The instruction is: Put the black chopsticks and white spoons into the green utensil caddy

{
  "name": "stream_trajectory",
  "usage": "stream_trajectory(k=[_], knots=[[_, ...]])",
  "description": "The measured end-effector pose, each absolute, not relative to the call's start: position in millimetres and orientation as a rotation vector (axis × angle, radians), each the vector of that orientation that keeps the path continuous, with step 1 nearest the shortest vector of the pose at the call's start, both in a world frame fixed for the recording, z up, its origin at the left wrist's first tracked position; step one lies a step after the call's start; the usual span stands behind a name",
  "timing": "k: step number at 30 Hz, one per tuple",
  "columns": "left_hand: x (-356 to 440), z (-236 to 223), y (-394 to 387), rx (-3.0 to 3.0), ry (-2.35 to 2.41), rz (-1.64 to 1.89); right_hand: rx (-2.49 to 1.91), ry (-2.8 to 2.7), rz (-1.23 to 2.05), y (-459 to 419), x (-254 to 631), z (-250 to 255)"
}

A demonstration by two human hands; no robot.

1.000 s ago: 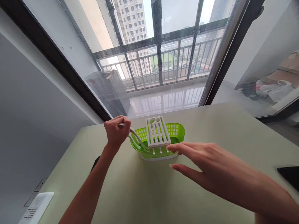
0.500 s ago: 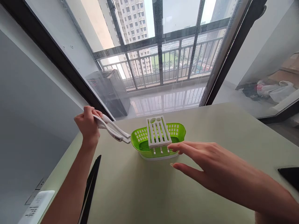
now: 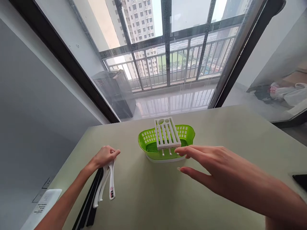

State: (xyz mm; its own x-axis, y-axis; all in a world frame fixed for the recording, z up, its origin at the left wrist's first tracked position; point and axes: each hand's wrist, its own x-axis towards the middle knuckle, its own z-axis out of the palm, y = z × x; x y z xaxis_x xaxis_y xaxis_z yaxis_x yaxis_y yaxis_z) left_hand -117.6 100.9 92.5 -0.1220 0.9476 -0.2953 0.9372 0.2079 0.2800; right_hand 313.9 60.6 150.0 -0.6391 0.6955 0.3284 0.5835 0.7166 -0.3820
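Note:
My left hand (image 3: 105, 156) is closed around several white spoons (image 3: 112, 183), gripping them near their bowl ends. Their handles hang toward me, and one carries a small red and black label. Black chopsticks (image 3: 92, 215) lie on the table under and beside them. A green basket (image 3: 149, 135) with a white base stands in the middle of the table. Across it rests a white slotted rack (image 3: 167, 135) with small hooks on its front. My right hand (image 3: 213, 164) is open, its fingertips at the rack's front right corner and its thumb apart below.
The pale green table (image 3: 153, 198) ends at a glass door with a dark frame. A white power strip or box (image 3: 44, 206) lies at the left edge. Something black (image 3: 299, 183) sits at the right edge. Beyond the glass are a balcony and a grey cabinet.
My left hand has lifted the white spoons out of the basket, carried them left, and lowered them toward me beside the chopsticks. My right hand stays by the rack.

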Motion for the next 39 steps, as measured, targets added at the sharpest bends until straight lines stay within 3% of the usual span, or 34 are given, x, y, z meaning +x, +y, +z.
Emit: stream_trajectory(k=[9,30,35,39], knots=[[-121,66,91,1.915,2.004,-0.071,-0.979,-2.48,0.32,60,315,151],[-82,62,58,2.179,2.215,-0.304,-0.982,-2.473,0.31,57,317,151],[-71,73,49,2.267,2.284,-0.183,-0.967,-2.458,0.294,57,318,152],[-65,91,53,2.447,2.345,0.117,-0.96,-2.456,0.297,58,317,154]])
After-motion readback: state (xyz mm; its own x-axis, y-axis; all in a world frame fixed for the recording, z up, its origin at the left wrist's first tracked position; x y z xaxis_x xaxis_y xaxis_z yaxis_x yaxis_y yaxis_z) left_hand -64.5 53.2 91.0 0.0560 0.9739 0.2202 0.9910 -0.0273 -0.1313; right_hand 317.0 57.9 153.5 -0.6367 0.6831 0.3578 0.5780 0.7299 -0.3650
